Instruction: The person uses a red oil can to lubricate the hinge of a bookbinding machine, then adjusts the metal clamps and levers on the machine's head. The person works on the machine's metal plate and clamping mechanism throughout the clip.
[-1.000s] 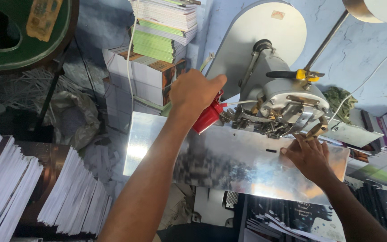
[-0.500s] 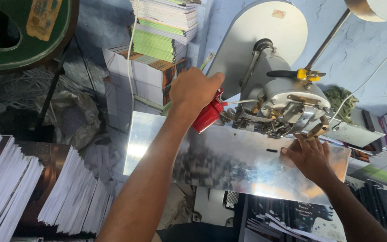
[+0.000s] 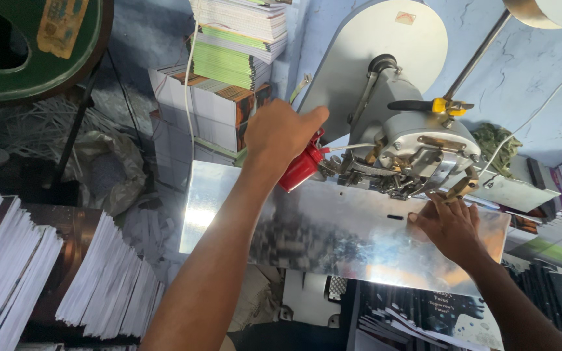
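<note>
Head view – left hand: The left hand (image 3: 280,138) sat at upper centre of the frame, its grip clenched around a red oil can (image 3: 302,168), index finger stretched forward along the top.
Head view – oil can: Red, smooth, glossy body, largely hidden under the palm; a thin pale spout ran right toward the machine head (image 3: 417,146).
Head view – right hand: The right hand (image 3: 449,226) lay at centre right, palm down, fingers spread, its grip released and holding nothing, fingertips touching the metal worktop (image 3: 333,234) just below the machine head.
Head view – machine head: Grey cast housing, rounded, with brass-coloured clips, small linkages, and a black lever with a yellow fitting above; a large pale disc (image 3: 385,49) stood behind it.
Head view – worktop: Bright sheet metal, flat, reflective, with one small dark slot near the right hand.
Head view – surroundings: Fanned white paper stacks (image 3: 47,273) at lower left; bound book piles (image 3: 229,71) at upper centre; dark printed covers (image 3: 437,318) at lower right.
Judgement – technique: Oiling would go best with the spout tip kept close on the linkage, light pressure on the can, and the right hand kept clear of moving parts.
Judgement – risk: Drips on the polished sheet could mark paper.
</note>
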